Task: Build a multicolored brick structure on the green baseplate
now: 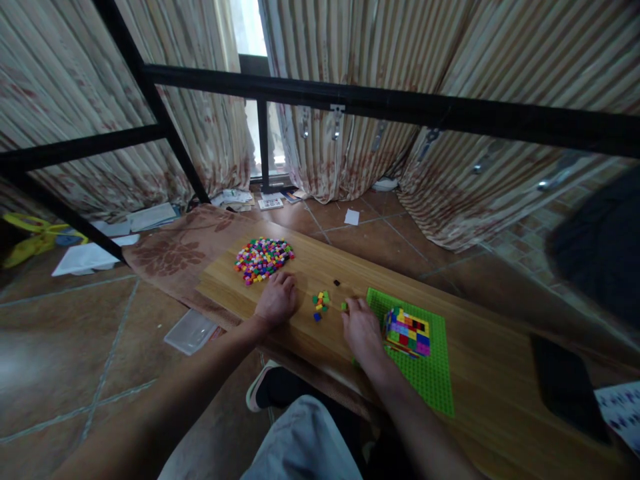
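Note:
My left hand (277, 299) rests on the wooden table with curled fingers, just below a heap of small multicoloured building bricks (263, 259). What it holds, if anything, is hidden. At the fingertips of my right hand (362, 325) a green building brick (344, 306) shows, and the fingers look closed on it. Between the hands lie several loose bricks (321, 300), with a blue one (317, 317) nearest me. A black brick (337, 283) sits apart, farther back. Right of my right hand, a block-shaped multicoloured brick build (407, 331) stands on a green studded baseplate (440, 363).
The long table (493, 373) carries a dark flat device (567, 383) at its right end, near a printed sheet (623, 410). A clear plastic tray (191, 331) lies below the left end. Beyond the table run a black metal frame (300, 92) and striped curtains (350, 160).

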Demonstrator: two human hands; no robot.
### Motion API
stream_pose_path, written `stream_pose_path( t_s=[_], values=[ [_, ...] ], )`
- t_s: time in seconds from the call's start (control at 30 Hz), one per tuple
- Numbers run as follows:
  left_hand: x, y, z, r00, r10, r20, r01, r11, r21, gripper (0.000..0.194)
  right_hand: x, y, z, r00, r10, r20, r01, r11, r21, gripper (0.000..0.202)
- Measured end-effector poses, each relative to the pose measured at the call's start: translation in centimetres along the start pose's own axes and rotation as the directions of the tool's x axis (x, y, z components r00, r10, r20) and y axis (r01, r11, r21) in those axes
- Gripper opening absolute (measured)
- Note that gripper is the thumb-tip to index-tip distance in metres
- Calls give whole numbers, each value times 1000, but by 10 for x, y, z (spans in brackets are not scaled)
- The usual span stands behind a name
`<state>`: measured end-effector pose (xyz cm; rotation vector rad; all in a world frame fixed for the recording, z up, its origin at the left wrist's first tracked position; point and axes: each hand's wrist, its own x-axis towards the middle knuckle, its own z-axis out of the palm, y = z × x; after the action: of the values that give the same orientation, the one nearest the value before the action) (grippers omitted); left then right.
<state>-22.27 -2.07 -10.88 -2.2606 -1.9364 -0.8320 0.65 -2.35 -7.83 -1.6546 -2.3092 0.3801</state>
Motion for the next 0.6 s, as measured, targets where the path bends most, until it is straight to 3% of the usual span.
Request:
stream_pose_path(
  t_s=[0.13,0.27,0.37,0.47,0.6],
  values=[
    [0,0,0,1000,1,-9,-1,1000,-9,20,9,3,6,1000,-3,-8,3,1000,-2,21],
    [-1,-1,0,1000,5,-11,-5,1000,3,19,1,-1,3,1000,-23,-17,24,999,22,15],
    [-1,-1,0,1000,8,-17,-8,1000,8,18,-15,-5,-4,1000,-13,-14,15,984,179,12],
    [0,-1,0,999,20,-28,-20,1000,1,17,-39,-6,-12,999,44,26,-51,871,488,11],
    [0,-2,-1,999,26,-35,-26,1000,7,17,-76,-1,-19,978,172,121,-203,616,762,13]
  ],
)
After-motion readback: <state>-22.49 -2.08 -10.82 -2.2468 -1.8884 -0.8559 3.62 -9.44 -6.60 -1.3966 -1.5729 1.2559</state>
